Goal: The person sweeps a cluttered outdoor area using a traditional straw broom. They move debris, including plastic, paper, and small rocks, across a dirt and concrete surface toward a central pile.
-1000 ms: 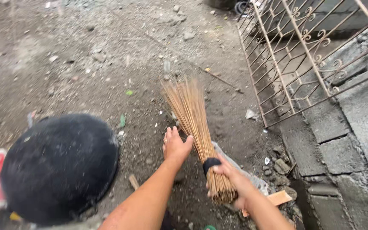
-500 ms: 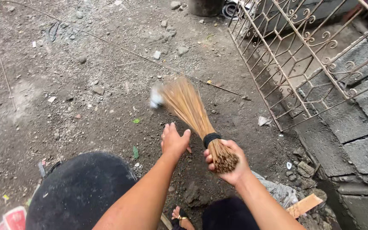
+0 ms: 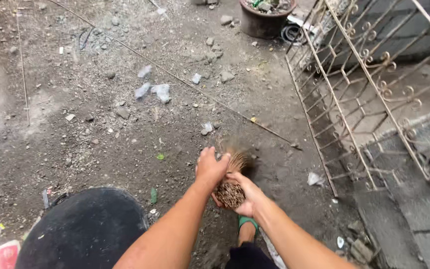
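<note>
Since the earlier frames, the stick broom (image 3: 231, 172) has been swung from a raised, fanned-out slant to a steep, end-on angle, with its bristle tips blurred just beyond the fingers against the dirt ground (image 3: 125, 139). Its bound butt end is gripped by the right hand (image 3: 242, 197), whose fingers are clenched around the bundle from below. The left hand (image 3: 211, 167) is laid over the upper part of the bundle, fingers curled on the sticks just above the right hand's grasp.

Scraps of pale litter (image 3: 161, 92) lie well beyond the fingertips, and a black round object (image 3: 83, 229) sits near the left forearm. A sandalled foot (image 3: 247, 224) is seen directly beneath the right wrist.

Several risks are judged likely: with so steep a press, the thin sticks could be bent or snapped against stones; dust could be flicked back toward the foot; and the grip could slip if the binding is loosened.
</note>
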